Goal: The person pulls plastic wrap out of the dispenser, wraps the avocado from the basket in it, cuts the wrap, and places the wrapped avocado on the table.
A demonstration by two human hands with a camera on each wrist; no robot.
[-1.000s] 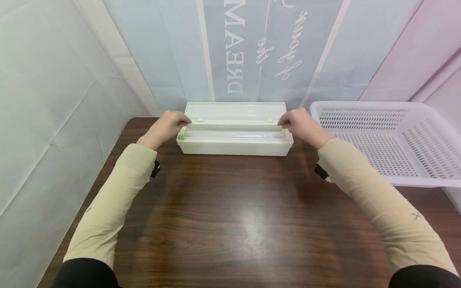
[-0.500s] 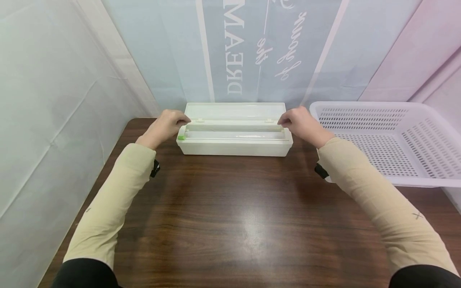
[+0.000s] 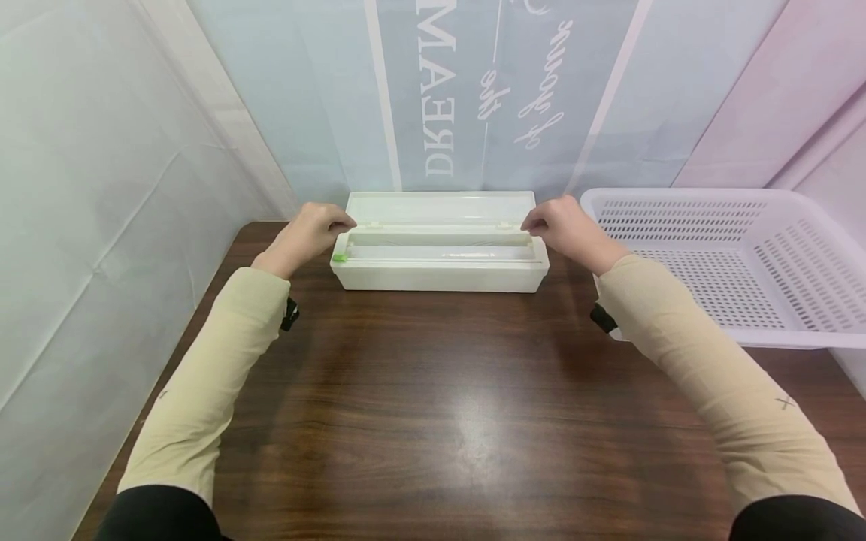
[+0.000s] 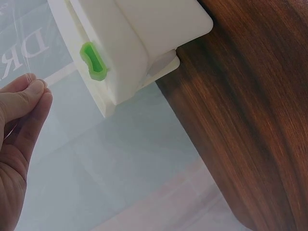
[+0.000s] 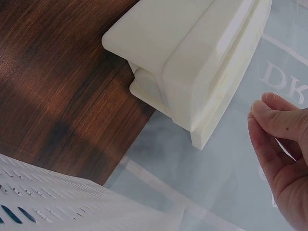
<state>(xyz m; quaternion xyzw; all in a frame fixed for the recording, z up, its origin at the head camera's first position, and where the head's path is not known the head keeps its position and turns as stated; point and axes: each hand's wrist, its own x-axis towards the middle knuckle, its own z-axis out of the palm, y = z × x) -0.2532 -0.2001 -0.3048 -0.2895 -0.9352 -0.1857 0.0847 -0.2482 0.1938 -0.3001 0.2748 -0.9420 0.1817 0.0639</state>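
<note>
White oblong plastic box (image 3: 440,279), far side dark-brown wood desk (image 3: 419,421) | done: white lid (image 3: 440,207) up, L hand (image 3: 307,234) fingers pinching clear plastic film (image 4: 25,62), R hand (image 3: 570,231) fingers pinched, prob. same film | to go, prob.: pull + cut; green plastic slider (image 3: 340,258) at L end

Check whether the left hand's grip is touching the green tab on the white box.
Apart: the left wrist view plainly shows backdrop between the left hand's grip and the green tab.
</note>
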